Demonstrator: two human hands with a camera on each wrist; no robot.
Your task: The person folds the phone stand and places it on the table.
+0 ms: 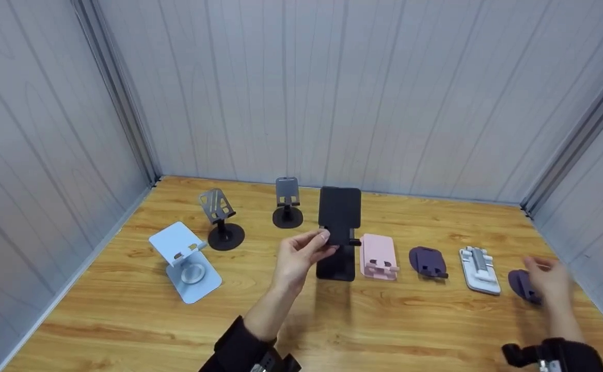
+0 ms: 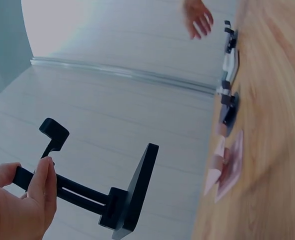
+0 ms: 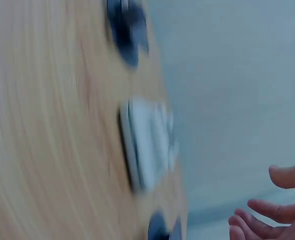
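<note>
A black phone stand (image 1: 339, 209) is held in front of me by my left hand (image 1: 299, 258), thumb and fingers pinching its lower edge. In the left wrist view the same stand (image 2: 85, 192) shows from the side, with its arm and flat plate. My right hand (image 1: 552, 284), blurred, hovers at the far right over a folded dark purple phone stand (image 1: 521, 285), partly hiding it. The right wrist view shows its fingers (image 3: 260, 227) loosely spread, apart from any object.
A pink stand (image 1: 379, 256), another dark purple stand (image 1: 428, 262) and a white folded stand (image 1: 479, 269) lie between the hands. At left are a light blue stand (image 1: 177, 243) and two grey stands (image 1: 216, 206) on round black bases. Panel walls (image 1: 301, 93) enclose the wooden table (image 1: 141, 330).
</note>
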